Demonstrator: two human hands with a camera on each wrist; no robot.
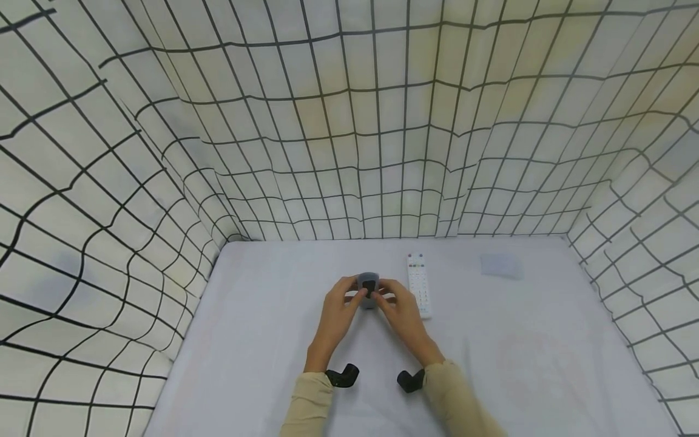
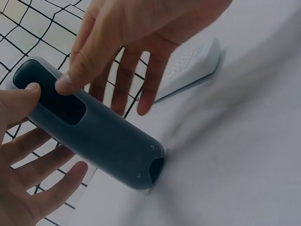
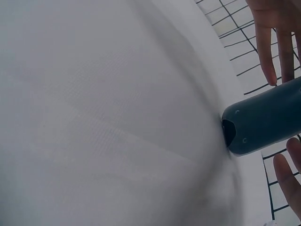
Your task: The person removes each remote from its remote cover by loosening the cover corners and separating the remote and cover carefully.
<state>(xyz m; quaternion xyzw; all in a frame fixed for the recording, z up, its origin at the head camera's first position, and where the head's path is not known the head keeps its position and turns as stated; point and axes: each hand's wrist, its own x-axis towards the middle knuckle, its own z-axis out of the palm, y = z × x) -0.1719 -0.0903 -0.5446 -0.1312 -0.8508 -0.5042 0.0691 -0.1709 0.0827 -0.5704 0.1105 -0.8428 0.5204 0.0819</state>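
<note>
A long grey-blue device [image 1: 369,303] with rounded ends and a dark oval panel stands upright, tilted, between the hands over the white table. My left hand [image 1: 337,308] holds its left side, thumb on the panel. On the other side my right hand [image 1: 401,308] holds it too, its thumb tip also at the panel. In the left wrist view the lower end of the device [image 2: 120,146] has a dark notch and two small marks. Several fingers of both hands spread out behind it. From the right wrist view, its notched end [image 3: 254,125] is close to the table; contact cannot be told.
A white remote control [image 1: 418,285] lies just right of my right hand. Farther right, a pale flat packet [image 1: 500,266] rests on the white-covered table [image 1: 262,285]. White walls with a black grid [image 1: 377,139] enclose the back and sides. Black straps [image 1: 343,376] sit on the wrists.
</note>
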